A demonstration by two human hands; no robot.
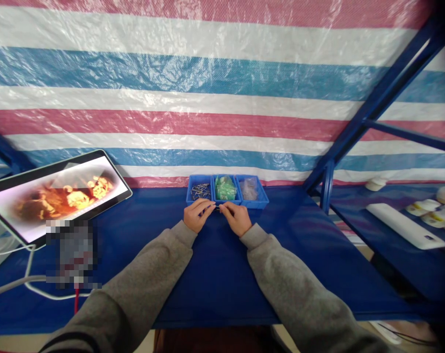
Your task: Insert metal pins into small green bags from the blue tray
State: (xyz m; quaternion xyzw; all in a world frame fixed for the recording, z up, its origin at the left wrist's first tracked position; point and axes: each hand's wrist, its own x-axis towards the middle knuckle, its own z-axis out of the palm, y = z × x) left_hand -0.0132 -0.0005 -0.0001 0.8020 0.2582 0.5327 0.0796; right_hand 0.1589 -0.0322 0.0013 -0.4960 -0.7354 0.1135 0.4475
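Head view: both bare hands meet over the blue table [222,279], near the front of the three blue bins [257,205].
Thin piece [217,208]: between the two hands' fingertips, in front of the middle bin; probably a small metal fastener, though too small to be sure.
Long axis: roughly left to right, one end toward each hand; which end is the head, I cannot tell.
Left hand [197,216]: fingers closed in a pinch at the piece's left end.
Right hand [238,219]: thumb and fingers closed on its right end.
Bins' contents: metal fasteners [200,191] left, green bag [225,188] middle, clear bags [248,189] right.
Screen [69,193]: tilted, at far left.
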